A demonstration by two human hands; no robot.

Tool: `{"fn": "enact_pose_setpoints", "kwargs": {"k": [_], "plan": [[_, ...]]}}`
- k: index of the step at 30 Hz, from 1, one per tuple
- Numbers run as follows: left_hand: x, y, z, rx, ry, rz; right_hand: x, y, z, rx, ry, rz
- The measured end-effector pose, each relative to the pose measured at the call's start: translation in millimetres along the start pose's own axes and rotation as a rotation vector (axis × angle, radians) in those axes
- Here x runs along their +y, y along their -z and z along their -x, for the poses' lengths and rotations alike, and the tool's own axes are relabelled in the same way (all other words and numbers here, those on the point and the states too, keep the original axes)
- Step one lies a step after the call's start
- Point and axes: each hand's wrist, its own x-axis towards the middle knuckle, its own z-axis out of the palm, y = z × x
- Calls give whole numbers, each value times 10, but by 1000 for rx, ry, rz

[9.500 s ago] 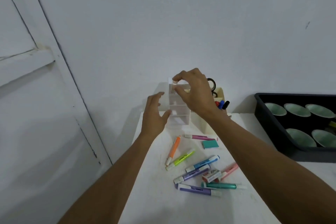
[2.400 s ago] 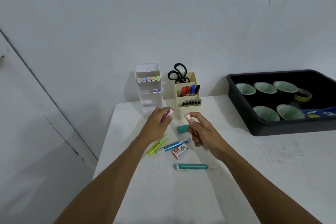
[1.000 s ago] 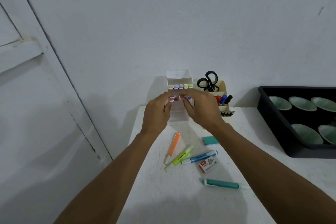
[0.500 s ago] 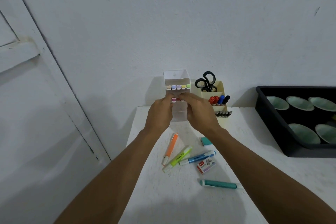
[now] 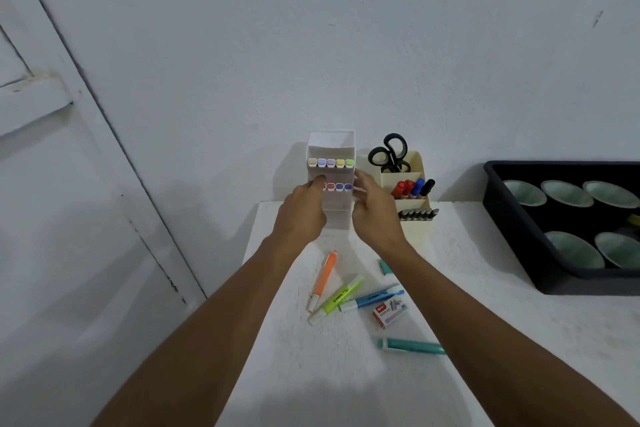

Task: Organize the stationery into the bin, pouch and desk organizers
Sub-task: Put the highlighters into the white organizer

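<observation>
White table [image 5: 346, 388] with scattered highlighters [image 5: 338, 297]

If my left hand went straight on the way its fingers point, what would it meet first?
The left hand points into the white tiered organizer; its fingers are at the left end of the second row of markers. It would likely meet that row first, if not touching already.

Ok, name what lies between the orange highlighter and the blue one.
Head view: the yellow-green highlighter lies between the orange highlighter and the blue highlighter.
</observation>
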Motion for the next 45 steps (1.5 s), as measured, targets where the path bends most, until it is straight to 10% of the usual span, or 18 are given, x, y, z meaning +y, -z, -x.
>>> {"fn": "enact_pose_setpoints", "kwargs": {"k": [15,22,29,33,45], "plan": [[-54,-72,51,-27,-52,142,67,107,36,-230,-142,-93],[-76,-211,546,237,-180,117,229,337,513,-198,-83,108],[-124,-675,1066,-220,-278,55,617,703,1211,-441,-243,488],[-56,-770,1259,-194,-354,-44,787,891,1622,-505,-71,494],[-65,-835,1339,22,-303,19,878,735,1591,-49,-213,199]]}}
